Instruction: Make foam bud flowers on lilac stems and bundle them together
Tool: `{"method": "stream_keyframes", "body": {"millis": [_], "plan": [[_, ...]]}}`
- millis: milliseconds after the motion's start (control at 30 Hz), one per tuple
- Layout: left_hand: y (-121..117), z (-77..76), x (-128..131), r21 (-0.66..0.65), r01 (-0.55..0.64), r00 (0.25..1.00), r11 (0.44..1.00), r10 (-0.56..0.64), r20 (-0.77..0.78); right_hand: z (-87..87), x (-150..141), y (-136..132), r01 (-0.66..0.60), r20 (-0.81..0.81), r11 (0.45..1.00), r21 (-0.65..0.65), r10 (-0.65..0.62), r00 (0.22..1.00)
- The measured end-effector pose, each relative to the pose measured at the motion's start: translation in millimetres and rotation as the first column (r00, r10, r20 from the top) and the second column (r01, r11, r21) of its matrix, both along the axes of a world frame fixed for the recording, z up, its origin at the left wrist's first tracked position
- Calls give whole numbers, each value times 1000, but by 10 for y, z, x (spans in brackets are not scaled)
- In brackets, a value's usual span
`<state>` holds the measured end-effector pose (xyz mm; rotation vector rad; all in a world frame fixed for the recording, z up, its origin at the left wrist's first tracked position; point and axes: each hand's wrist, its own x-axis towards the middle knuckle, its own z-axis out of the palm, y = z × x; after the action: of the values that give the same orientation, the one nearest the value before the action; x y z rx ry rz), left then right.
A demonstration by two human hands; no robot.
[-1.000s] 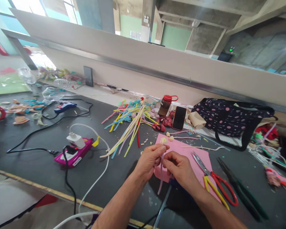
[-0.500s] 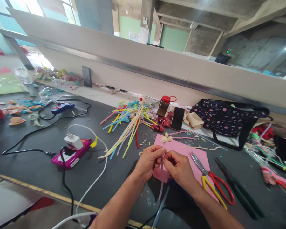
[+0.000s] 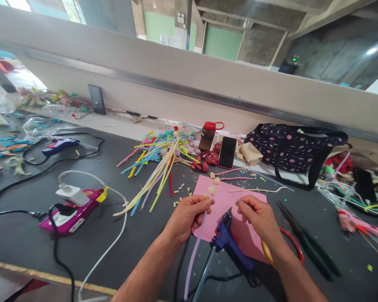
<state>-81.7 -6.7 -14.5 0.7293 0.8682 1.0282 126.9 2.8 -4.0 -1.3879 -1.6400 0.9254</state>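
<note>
My left hand (image 3: 189,216) is closed in a pinch on a lilac pipe cleaner (image 3: 192,262), just below the small cream blossom (image 3: 212,190) at its top. The stem's lower end hangs down toward me. To the right, my right hand (image 3: 256,216) has its fingers curled together, apart from the stem; whether anything sits in them is hidden. Between the hands a blue glue gun (image 3: 228,243) lies on a pink sheet (image 3: 247,239), nozzle pointing away, a clear glue stick (image 3: 204,270) in its rear. My right hand and forearm mostly cover pliers with red and yellow handles (image 3: 294,245).
Green-handled pliers (image 3: 313,243) lie at the right. Fuzzy coloured stems (image 3: 157,167) are heaped behind my left hand. A purple power strip (image 3: 78,214) with cables stands at the left. A bottle (image 3: 208,136), a phone (image 3: 227,152) and a dark bag (image 3: 292,149) line the back.
My hands have parted: the right has moved away to the right, while the left keeps the stem. The view has shifted, and the glue gun has come into sight between them.
</note>
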Motion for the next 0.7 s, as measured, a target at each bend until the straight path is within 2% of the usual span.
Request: {"method": "stream_keyframes", "body": {"millis": [233,400,500,600,700], "plan": [[1,-33,21,-36,27,1000,999,-27,10,-82,-59,-20,-70,41,998,-1,70,997],[-12,-27,12,-30,32,997,999,-30,68,-63,-117,-57,-119,112,991,58,112,987],[-10,-24,1,-61,34,996,998,-29,82,-27,-123,-119,-144,209,981,129,115,971],[-5,-30,-10,-80,36,994,996,-27,109,-52,-72,-251,-219,368,959,180,141,919],[-6,-35,-16,-72,38,991,997,-28,128,-178,16,-446,-279,567,943,180,132,813]]}}
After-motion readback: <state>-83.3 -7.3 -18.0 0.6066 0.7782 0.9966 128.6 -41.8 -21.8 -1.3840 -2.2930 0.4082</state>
